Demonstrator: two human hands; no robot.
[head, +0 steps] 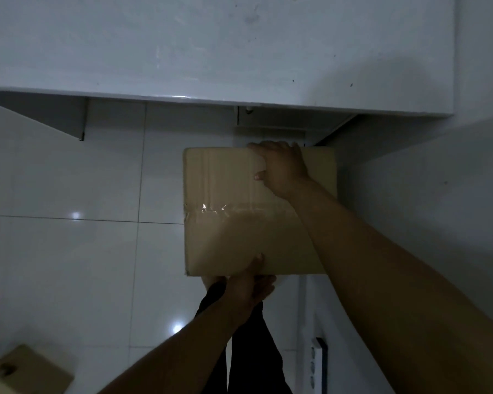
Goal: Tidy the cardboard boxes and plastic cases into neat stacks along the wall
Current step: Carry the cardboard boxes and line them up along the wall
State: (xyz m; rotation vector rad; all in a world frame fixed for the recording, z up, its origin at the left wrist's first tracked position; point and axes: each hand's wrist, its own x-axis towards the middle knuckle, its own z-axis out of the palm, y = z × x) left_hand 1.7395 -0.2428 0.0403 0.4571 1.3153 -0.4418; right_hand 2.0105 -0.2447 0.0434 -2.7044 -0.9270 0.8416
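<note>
A taped cardboard box (239, 223) is held at two opposite edges, seen from above in dim light. The right hand (279, 166) is laid over the box's far edge, with the fingers curled down behind it and the thumb pressed on the top face. The left hand (248, 285) is clamped on the near edge: only the thumb is seen on top, and the fingers are hidden beneath the box. Whether the box rests on the floor (69, 180) or is carried above it cannot be told. Clear tape (211, 209) is seen across the top, its right part covered by the right forearm.

Beyond the box, a white desk (211, 46) is seen from above, and what lies under it behind the box is hard to make out. A wall (439, 180) runs just right of the box. Below the box, dark trousers (251, 351) are partly covered by the left arm. To the lower right of the box a power strip (316, 362) is dimly seen by the wall. Far to the lower left of the box, a second box (26, 371) is cut off by the frame edge.
</note>
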